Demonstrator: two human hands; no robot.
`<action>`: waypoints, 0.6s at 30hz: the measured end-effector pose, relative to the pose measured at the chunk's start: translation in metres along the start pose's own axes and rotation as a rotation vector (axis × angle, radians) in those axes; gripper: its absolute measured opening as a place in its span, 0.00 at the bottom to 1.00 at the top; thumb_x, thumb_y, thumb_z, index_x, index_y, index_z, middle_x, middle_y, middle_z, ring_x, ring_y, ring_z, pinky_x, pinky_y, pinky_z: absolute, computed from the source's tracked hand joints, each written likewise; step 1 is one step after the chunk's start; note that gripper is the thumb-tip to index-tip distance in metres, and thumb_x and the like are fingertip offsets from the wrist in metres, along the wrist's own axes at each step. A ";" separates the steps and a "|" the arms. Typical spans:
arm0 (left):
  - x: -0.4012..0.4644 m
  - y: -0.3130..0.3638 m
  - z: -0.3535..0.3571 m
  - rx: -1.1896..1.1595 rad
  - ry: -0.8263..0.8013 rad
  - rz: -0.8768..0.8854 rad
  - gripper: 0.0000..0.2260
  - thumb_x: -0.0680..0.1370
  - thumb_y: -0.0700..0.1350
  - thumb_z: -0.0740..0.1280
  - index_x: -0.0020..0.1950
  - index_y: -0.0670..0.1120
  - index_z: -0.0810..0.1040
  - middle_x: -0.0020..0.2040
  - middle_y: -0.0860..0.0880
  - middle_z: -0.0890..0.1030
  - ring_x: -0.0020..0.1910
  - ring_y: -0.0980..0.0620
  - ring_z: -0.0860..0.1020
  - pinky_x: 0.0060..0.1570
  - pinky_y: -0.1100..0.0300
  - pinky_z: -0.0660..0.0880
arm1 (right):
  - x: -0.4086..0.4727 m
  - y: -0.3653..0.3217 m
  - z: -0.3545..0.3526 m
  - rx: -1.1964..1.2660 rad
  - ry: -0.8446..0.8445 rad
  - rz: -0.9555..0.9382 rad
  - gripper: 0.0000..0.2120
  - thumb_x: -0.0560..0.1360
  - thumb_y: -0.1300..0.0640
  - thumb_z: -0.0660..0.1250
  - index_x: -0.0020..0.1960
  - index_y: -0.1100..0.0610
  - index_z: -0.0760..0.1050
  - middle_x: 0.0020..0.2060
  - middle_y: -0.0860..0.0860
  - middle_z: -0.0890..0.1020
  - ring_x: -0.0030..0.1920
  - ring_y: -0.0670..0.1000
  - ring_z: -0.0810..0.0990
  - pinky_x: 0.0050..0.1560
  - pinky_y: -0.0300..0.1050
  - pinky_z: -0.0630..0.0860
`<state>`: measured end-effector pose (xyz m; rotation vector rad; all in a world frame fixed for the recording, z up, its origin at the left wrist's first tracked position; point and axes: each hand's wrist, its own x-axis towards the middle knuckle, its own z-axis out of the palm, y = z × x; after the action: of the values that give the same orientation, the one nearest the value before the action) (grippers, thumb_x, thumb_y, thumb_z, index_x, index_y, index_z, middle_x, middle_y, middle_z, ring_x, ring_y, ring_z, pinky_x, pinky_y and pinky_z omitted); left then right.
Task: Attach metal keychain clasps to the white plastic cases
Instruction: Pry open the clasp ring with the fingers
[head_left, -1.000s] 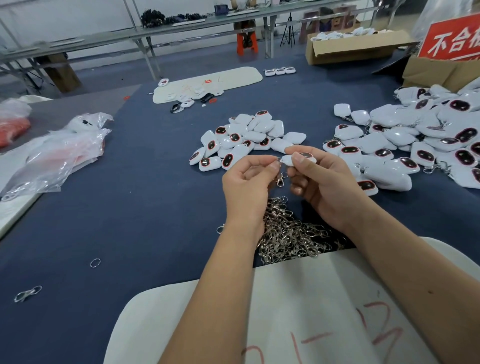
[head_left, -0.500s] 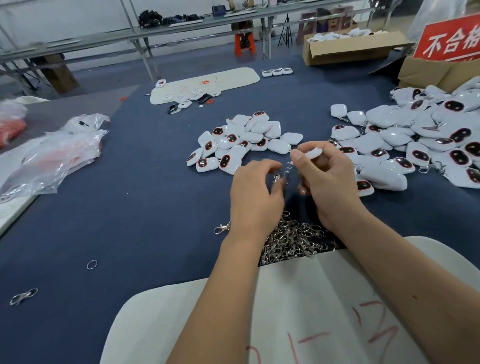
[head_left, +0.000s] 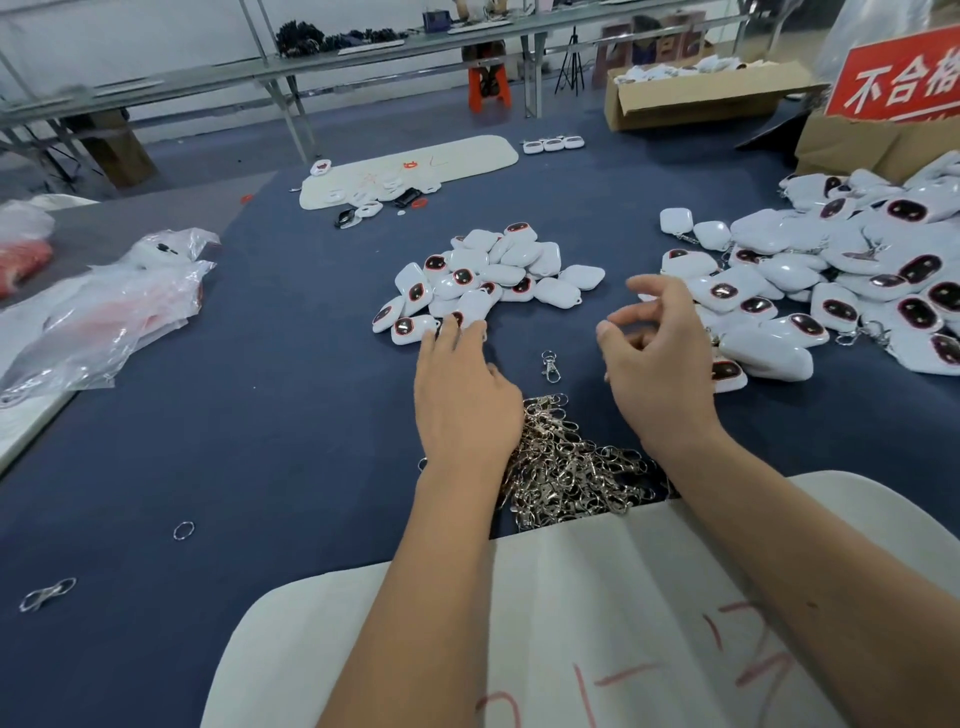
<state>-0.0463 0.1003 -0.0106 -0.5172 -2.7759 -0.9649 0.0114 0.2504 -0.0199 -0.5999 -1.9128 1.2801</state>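
A pile of white plastic cases (head_left: 488, 275) lies in the middle of the blue table. My left hand (head_left: 462, 384) reaches forward, its fingertips touching the nearest cases of that pile. My right hand (head_left: 660, 358) hovers empty with loosely curled fingers beside a larger heap of cases (head_left: 841, 280) at the right, some with clasps on them. A heap of metal keychain clasps (head_left: 566, 462) lies between my wrists. One single clasp (head_left: 550, 364) lies apart on the cloth between my hands.
A white board (head_left: 597, 623) with red marks lies under my forearms. Plastic bags (head_left: 104, 312) sit at the left. A loose ring (head_left: 183, 530) and a clasp (head_left: 47, 593) lie near left. Cardboard boxes (head_left: 701, 93) and a red sign (head_left: 904, 78) stand far right.
My hands held a case and a clasp together; now they have parted. The right hand has let the case go at the right heap, and the left has reached to the middle pile.
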 end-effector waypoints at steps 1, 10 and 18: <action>-0.001 0.001 0.000 -0.068 0.027 -0.007 0.21 0.79 0.35 0.60 0.71 0.48 0.75 0.70 0.48 0.75 0.72 0.46 0.69 0.66 0.56 0.68 | 0.000 -0.001 0.000 -0.035 -0.033 -0.022 0.15 0.78 0.62 0.69 0.63 0.52 0.74 0.43 0.44 0.82 0.37 0.44 0.80 0.48 0.53 0.81; -0.005 0.007 0.005 -0.288 -0.094 0.157 0.29 0.73 0.26 0.59 0.66 0.51 0.82 0.66 0.53 0.81 0.66 0.54 0.77 0.66 0.64 0.70 | -0.003 -0.007 0.000 -0.252 -0.247 -0.190 0.14 0.78 0.67 0.67 0.61 0.56 0.82 0.50 0.51 0.85 0.48 0.49 0.81 0.57 0.45 0.77; -0.003 0.007 0.006 -0.242 0.049 0.095 0.12 0.74 0.33 0.66 0.46 0.50 0.80 0.49 0.54 0.78 0.52 0.51 0.76 0.54 0.57 0.73 | -0.007 -0.007 0.006 -0.524 -0.503 -0.373 0.23 0.79 0.63 0.69 0.73 0.52 0.76 0.68 0.49 0.79 0.69 0.55 0.70 0.69 0.40 0.61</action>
<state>-0.0413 0.1089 -0.0120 -0.6431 -2.5799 -1.2800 0.0112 0.2394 -0.0167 -0.1465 -2.6581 0.7245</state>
